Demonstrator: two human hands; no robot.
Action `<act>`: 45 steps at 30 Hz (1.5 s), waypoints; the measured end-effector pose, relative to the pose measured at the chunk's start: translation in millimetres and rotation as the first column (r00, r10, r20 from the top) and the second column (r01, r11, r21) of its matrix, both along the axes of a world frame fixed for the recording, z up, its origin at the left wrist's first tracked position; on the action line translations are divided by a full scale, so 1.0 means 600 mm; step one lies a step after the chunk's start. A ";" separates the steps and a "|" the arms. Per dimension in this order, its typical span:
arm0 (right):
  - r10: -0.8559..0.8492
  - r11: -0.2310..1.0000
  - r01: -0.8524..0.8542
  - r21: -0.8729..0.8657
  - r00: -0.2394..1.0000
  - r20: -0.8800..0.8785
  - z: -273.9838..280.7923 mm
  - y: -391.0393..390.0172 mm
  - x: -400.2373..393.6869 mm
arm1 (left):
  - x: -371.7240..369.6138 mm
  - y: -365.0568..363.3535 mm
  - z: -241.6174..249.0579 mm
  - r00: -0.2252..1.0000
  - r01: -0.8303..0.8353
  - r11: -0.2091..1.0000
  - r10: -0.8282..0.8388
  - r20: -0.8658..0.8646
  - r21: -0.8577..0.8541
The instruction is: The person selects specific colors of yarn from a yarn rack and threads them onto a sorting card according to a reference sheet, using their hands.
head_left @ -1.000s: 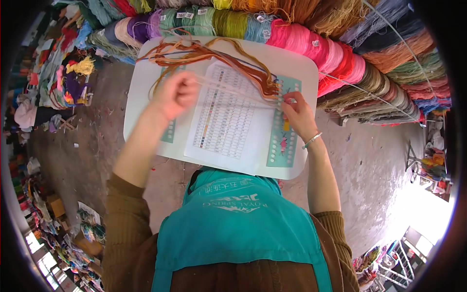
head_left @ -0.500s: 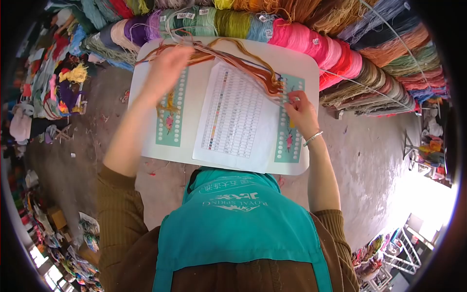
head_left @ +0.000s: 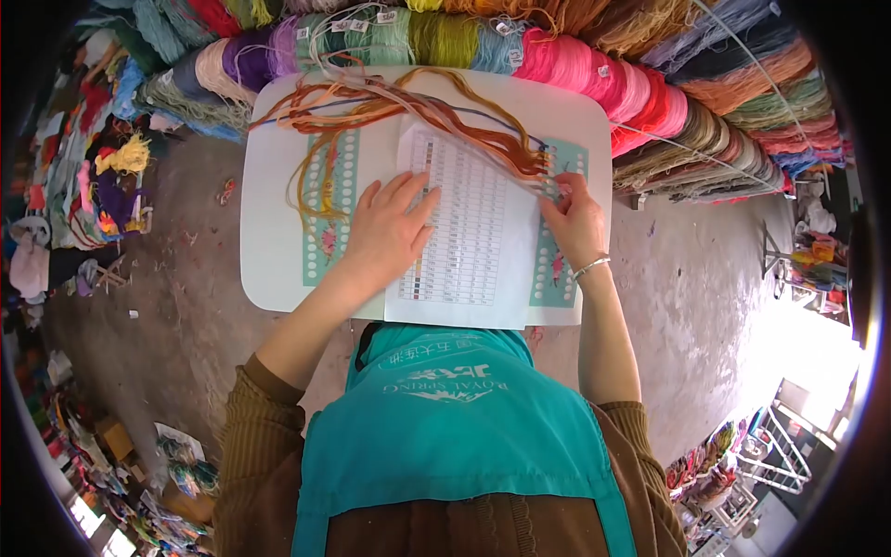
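Note:
My left hand (head_left: 388,227) lies with fingers spread over the left part of the printed chart (head_left: 459,223), nothing in it. At the right teal card (head_left: 554,278), my right hand (head_left: 574,215) pinches at the card's upper holes, by the end of a pale thread. Orange, brown and pale threads (head_left: 473,137) run from the top left of the white board (head_left: 269,232) to this card. On the left teal card (head_left: 320,265), partly behind my left hand, hang golden threads (head_left: 304,190).
Rows of coloured yarn skeins (head_left: 575,65) line the far side of the board. Heaps of yarn and cloth (head_left: 116,176) are at the left. A metal rack (head_left: 775,464) stands at lower right, on the concrete floor (head_left: 677,278).
My left hand has come down from the threads at the top left onto the chart. My right hand stays at the right card. The view has shifted slightly.

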State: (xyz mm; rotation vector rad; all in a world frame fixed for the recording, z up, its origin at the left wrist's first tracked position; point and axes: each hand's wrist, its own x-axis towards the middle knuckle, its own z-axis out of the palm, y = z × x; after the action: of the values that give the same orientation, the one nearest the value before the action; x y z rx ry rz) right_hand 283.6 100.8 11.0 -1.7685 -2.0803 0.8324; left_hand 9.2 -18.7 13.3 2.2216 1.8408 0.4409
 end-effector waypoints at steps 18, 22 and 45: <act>-0.109 0.992 0.107 0.065 0.994 0.028 -0.003 -0.031 -0.019 | -0.012 -0.005 -0.014 0.994 -0.011 0.997 0.003 0.112 0.075; -0.110 0.992 0.108 0.064 0.994 0.023 -0.009 -0.028 -0.018 | -0.012 -0.005 -0.015 0.995 -0.017 0.995 0.007 0.104 0.095; 0.017 0.998 -0.015 0.060 1.000 -0.023 -0.008 -0.019 -0.005 | 0.022 -0.009 -0.007 0.992 -0.118 0.991 0.116 0.044 0.064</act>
State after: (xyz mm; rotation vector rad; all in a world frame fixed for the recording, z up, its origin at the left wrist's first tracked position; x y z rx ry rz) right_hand 280.6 89.6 6.0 -1.7057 -2.0851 0.7828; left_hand 22.4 -24.4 8.8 2.1372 1.9702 0.5718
